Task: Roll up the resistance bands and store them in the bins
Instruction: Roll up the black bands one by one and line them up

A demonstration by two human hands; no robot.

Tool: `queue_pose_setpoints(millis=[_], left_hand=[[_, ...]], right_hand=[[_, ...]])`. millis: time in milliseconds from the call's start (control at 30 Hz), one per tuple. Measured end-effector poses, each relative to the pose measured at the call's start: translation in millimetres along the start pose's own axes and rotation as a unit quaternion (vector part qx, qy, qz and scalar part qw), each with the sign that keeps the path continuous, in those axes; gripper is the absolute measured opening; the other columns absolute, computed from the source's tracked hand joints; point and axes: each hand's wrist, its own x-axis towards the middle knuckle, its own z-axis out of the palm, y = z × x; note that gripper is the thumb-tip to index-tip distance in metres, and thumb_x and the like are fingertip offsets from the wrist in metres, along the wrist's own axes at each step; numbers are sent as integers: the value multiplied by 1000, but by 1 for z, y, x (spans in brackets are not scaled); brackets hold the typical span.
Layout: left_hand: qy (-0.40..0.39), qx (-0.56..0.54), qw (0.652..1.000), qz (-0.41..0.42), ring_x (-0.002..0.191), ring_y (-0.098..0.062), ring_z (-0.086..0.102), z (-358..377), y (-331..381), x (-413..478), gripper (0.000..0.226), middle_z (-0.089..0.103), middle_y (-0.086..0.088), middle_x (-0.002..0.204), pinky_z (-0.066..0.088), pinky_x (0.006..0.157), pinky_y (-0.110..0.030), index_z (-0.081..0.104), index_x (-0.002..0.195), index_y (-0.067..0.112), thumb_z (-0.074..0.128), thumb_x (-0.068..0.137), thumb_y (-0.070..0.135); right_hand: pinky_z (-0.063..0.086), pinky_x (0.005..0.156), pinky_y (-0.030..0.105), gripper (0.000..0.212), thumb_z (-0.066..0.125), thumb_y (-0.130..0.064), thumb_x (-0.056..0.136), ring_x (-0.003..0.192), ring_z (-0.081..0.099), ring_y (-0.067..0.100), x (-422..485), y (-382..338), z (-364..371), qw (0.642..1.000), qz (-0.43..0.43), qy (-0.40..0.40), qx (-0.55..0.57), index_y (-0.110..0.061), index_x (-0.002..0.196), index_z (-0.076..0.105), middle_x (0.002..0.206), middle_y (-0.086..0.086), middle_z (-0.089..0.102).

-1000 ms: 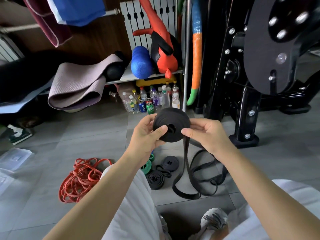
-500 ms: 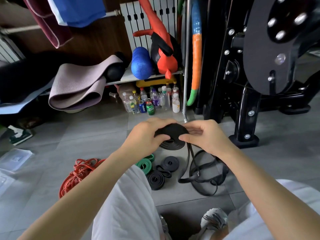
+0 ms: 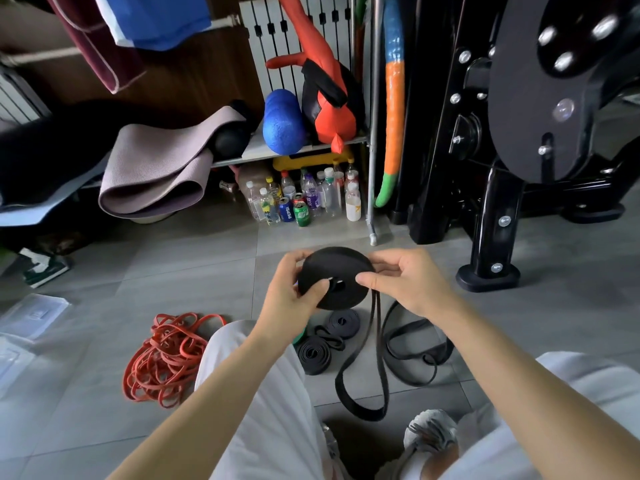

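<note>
A black resistance band wound into a thick roll (image 3: 341, 271) is held in front of me above the floor. My left hand (image 3: 292, 294) grips its left side, thumb on the face near the centre hole. My right hand (image 3: 403, 280) pinches the right edge, where the loose tail (image 3: 375, 344) hangs down to a loop on the tiles. Two small rolled black bands (image 3: 313, 355) (image 3: 343, 322) lie on the floor below, with a green roll (image 3: 298, 337) mostly hidden by my left forearm. A loose black band (image 3: 415, 358) lies at the right.
A heap of red bands (image 3: 166, 355) lies on the tiles at the left. Clear plastic bins (image 3: 34, 311) sit at the far left edge. Bottles and cans (image 3: 301, 200) stand under a shelf. A black machine foot (image 3: 488, 277) is close at the right. My knees and shoes fill the foreground.
The roll dipped lower and tilted flat half a second ago, and now faces me again. The hanging tail has shifted and its loop lies farther toward me.
</note>
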Motion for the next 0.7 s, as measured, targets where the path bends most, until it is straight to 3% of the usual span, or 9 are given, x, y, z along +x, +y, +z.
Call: queue_pose_setpoints(millis=[67, 133, 200, 233, 367, 467, 533, 600, 700], left_hand=[[-32, 233, 970, 56, 114, -13, 51, -7, -3, 0, 51, 51, 5, 125, 48, 97, -37, 42, 128, 28, 67, 85, 16], [-64, 403, 896, 176, 118, -15, 44, -13, -3, -2, 68, 43, 5, 131, 48, 90, -35, 33, 141, 32, 68, 83, 22], [-101, 483, 831, 255, 115, -20, 49, -13, -3, -7, 62, 47, 4, 129, 53, 80, -39, 38, 139, 35, 64, 84, 20], [-104, 494, 822, 266, 109, -22, 53, -13, -3, -9, 57, 52, 4, 124, 54, 76, -40, 42, 137, 35, 62, 85, 19], [-55, 394, 887, 236, 99, -14, 57, -15, -11, -9, 48, 59, 9, 112, 51, 77, -32, 53, 129, 32, 63, 84, 15], [3, 301, 931, 205, 94, 9, 50, -15, -15, -11, 48, 56, 21, 102, 43, 80, -9, 58, 122, 35, 68, 82, 11], [27, 235, 955, 179, 94, 16, 49, -15, -13, -11, 53, 54, 27, 99, 40, 80, -2, 55, 116, 47, 70, 81, 10], [56, 171, 974, 139, 98, 10, 54, -12, -8, -11, 61, 58, 25, 100, 44, 85, -11, 50, 105, 61, 71, 80, 9], [88, 53, 989, 106, 95, 0, 62, -4, -4, -13, 60, 64, 26, 99, 53, 86, -27, 55, 98, 58, 71, 79, 3]], right_hand=[[55, 81, 22, 29, 76, -15, 77, 83, 69, 1, -4, 4, 3, 999, 10, -31, -41, -38, 94, 69, 85, -17, 73], [55, 84, 28, 28, 77, -18, 76, 82, 68, 2, -7, 8, 8, 994, 20, -53, -90, -28, 101, 71, 85, -16, 71], [56, 83, 32, 30, 77, -20, 76, 82, 68, 2, -10, 9, 14, 992, 20, -62, -104, -22, 105, 71, 88, -13, 71], [56, 84, 32, 31, 77, -19, 76, 84, 68, 2, -11, 10, 16, 994, 18, -59, -93, -22, 106, 71, 90, -13, 72], [54, 87, 27, 33, 78, -20, 76, 90, 67, -1, -13, 12, 18, 998, 18, -40, -36, -25, 107, 70, 94, -15, 72], [52, 83, 19, 29, 79, -24, 73, 88, 66, -5, -13, 12, 15, 998, 23, -39, -31, -42, 93, 67, 82, -29, 69], [51, 80, 13, 32, 81, -30, 68, 88, 66, -6, -14, 13, 13, 999, 32, -27, -10, -40, 94, 67, 78, -32, 67], [50, 77, 9, 36, 80, -32, 65, 87, 66, -5, -15, 14, 11, 999, 30, -11, 26, -40, 97, 66, 81, -28, 69], [49, 73, 8, 33, 78, -14, 72, 87, 68, 0, -17, 15, 13, 995, 19, 11, 98, -42, 86, 68, 87, -22, 72]])
